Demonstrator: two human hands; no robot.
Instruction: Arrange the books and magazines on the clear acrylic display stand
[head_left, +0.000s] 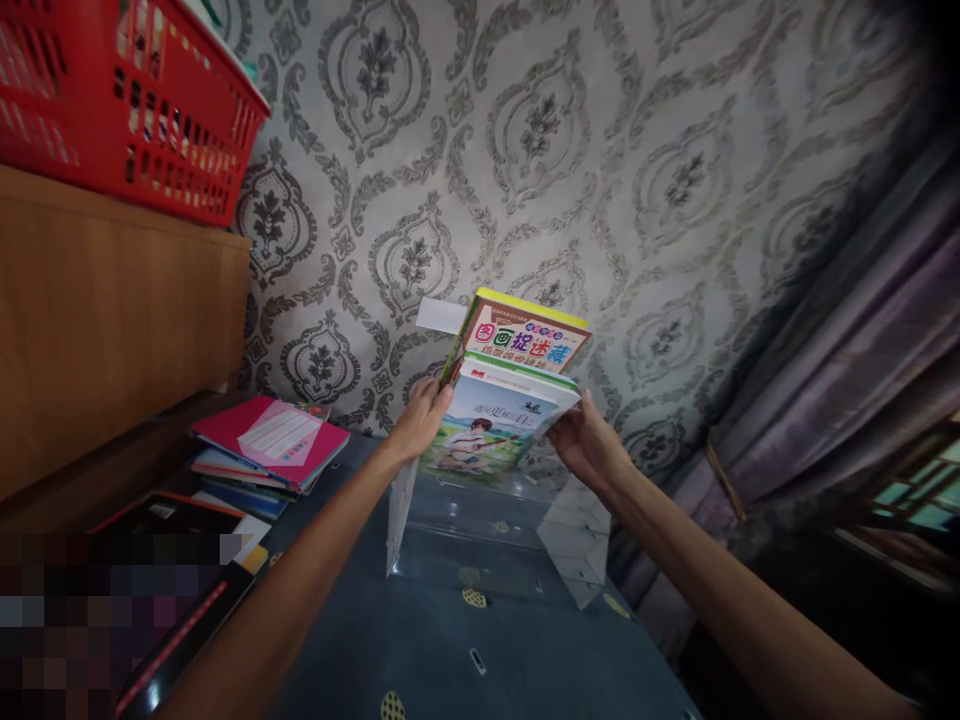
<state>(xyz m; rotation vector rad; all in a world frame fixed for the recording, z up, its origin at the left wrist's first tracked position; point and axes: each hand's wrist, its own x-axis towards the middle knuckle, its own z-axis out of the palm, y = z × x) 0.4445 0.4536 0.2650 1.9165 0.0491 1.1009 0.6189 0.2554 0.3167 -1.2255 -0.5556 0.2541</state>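
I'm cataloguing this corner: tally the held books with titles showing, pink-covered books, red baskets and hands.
Held books with titles showing: 2 (guitar-player book, brown-covered book)
Pink-covered book: 1
Red plastic basket: 1
Hands: 2 (left hand, right hand)
Total: 6

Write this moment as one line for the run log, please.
left hand: holding books, left edge; right hand: holding books, right edge; books: at clear rack; red basket: upper left
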